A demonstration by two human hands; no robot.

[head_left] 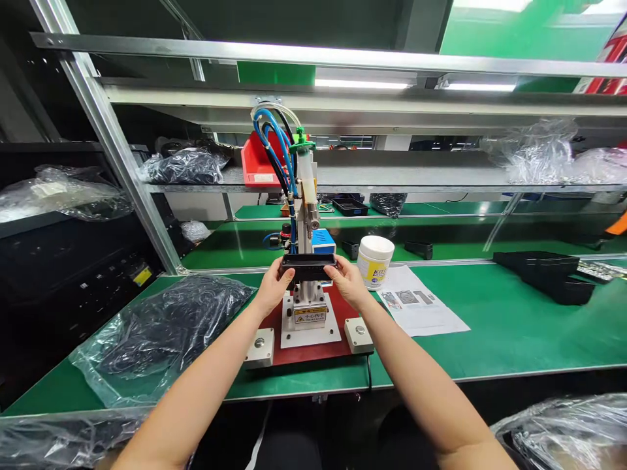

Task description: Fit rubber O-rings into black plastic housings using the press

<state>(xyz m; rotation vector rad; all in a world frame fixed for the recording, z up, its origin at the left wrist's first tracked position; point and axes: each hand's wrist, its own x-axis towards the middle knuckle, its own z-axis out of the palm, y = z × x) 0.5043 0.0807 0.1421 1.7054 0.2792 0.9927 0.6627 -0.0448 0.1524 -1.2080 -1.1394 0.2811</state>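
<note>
My left hand [277,285] and my right hand [350,282] hold a flat black rectangular plastic part [307,266] by its two short ends. The part sits in front of the column of a small pneumatic bench press [306,222], which has blue and black air hoses and a syringe-like barrel with a green fitting. The press stands on a red base plate [313,346] with a white warning label. A round button unit [259,347] lies below my left hand, and another [358,335] lies below my right.
A white jar with a yellow label [375,261] and a printed sheet [416,303] lie to the right. A plastic-wrapped black bundle [161,333] lies to the left. Black parts [543,277] lie far right. A metal shelf [343,176] runs overhead behind the press.
</note>
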